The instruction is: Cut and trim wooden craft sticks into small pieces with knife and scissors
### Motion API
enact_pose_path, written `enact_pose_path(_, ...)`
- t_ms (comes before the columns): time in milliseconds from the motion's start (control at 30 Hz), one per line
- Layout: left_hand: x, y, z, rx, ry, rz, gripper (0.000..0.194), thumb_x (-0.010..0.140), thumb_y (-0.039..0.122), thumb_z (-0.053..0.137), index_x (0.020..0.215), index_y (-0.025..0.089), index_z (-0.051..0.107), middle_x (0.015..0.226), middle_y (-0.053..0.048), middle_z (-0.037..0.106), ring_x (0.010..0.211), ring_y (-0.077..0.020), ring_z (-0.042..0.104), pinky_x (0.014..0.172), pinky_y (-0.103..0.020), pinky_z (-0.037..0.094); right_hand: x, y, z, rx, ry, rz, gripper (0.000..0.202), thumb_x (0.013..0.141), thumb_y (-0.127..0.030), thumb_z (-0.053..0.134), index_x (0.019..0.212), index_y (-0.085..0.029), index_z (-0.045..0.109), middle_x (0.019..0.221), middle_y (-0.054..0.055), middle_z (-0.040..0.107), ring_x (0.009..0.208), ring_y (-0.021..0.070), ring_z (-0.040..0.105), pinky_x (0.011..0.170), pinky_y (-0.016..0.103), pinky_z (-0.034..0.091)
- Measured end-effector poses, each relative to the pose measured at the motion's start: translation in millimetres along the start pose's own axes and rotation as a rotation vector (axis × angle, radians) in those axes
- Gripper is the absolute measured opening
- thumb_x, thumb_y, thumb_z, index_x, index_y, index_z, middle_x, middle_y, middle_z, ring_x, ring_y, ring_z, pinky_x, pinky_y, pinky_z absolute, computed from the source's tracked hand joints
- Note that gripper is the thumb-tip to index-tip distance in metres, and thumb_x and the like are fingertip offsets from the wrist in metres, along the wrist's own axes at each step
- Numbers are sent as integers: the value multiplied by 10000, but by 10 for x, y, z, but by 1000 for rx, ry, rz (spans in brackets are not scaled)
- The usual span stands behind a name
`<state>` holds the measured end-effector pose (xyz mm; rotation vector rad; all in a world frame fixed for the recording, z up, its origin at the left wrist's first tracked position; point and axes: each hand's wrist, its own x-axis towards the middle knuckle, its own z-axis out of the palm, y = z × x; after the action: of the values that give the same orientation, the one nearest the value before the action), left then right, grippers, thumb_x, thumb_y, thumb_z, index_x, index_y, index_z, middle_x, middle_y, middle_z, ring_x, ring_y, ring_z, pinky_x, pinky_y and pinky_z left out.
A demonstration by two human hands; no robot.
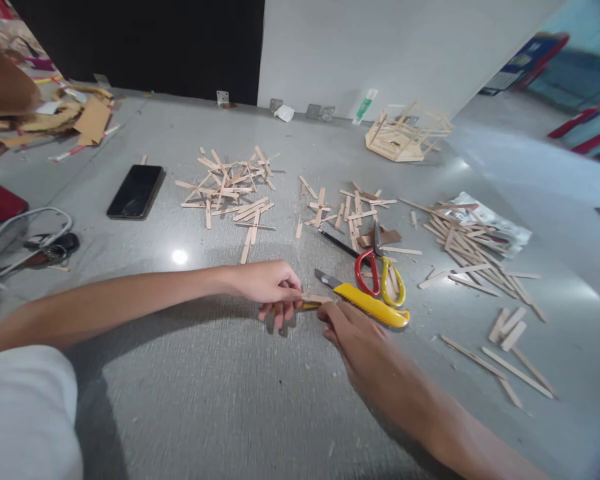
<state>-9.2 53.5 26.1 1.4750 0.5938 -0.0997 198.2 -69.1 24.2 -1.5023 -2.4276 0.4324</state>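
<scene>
Between my two hands is a short piece of wooden craft stick (316,300), just above the grey table. My left hand (270,285) pinches its left end with thumb and fingers. My right hand (353,328) is closed on the other end, and its fingertips are partly hidden. A thin yellow edge shows under the stick; I cannot make out what it is. Just beyond my right hand lies a yellow utility knife (373,305) with its blade out. Scissors (379,267) with one red and one yellow handle lie behind the knife, beside a black pen (337,243).
Loose craft sticks (230,183) are scattered at mid-table, with a larger pile (473,243) and cut pieces at right. A small stick-built frame (407,137) stands at the back. At left are a phone (137,191), a cable (55,212) and cardboard scraps (93,121).
</scene>
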Motion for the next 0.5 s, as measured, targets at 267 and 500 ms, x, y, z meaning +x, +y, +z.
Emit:
enact_pose_path(267,-8,5,-32,60,138,11,229,963,290,540,811,126,591,745,-67,719,530,-128,677,381,-181,373,49,20,-169,135,21,-28,174,936,-105,425,881,-210,552,796,23,604,667,164,576,610,312,511)
enact_pose_path(500,0,-37,-34,97,127,59,267,951,313,541,783,120,618,717,-71,708,541,-142,685,390,-176,416,326,108,33,280,569,-107,138,924,-92,586,931,-202,668,837,9,689,675,117,650,622,240,536)
